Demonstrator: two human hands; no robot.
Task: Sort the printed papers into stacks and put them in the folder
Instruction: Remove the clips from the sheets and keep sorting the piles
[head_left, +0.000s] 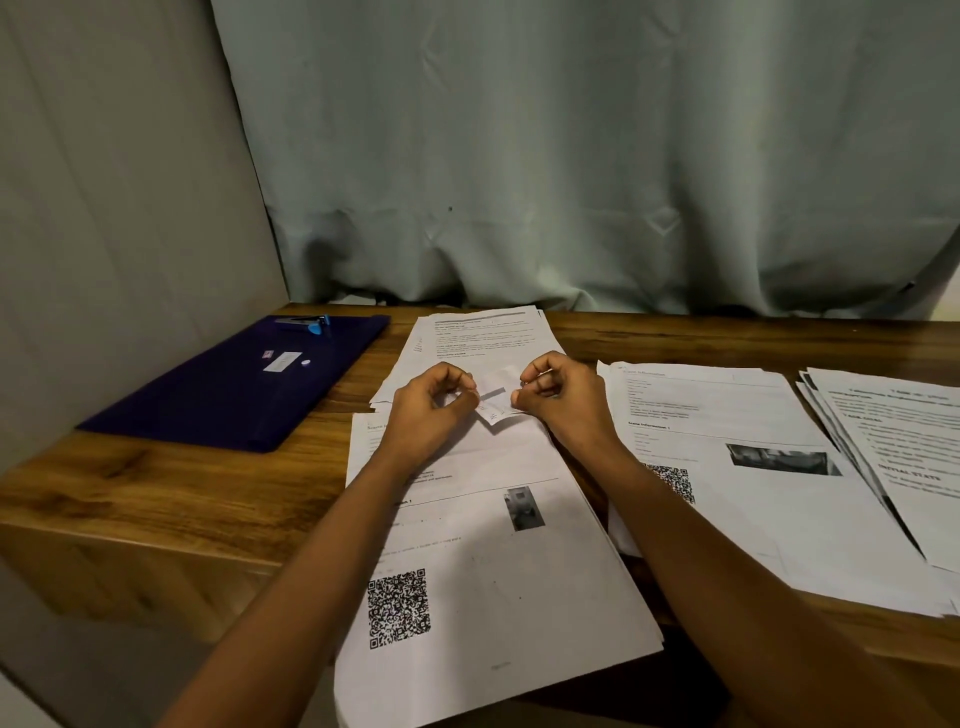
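A small folded slip of white paper (497, 399) is pinched from both sides, my left hand (434, 408) on its left end and my right hand (558, 395) on its right end, just above the table. Beneath them lies a printed stack with a QR code (498, 561) that overhangs the front edge. Another printed stack (478, 332) lies behind it. A third stack with a photo and QR code (748, 467) lies to the right, and a fanned stack (904, 447) at the far right. The dark blue folder (234, 384) lies flat at the left.
A stapler with blue parts (311, 325) rests on the folder's far corner. The wooden table (156, 483) meets a grey wall on the left and a pale curtain (571, 156) at the back.
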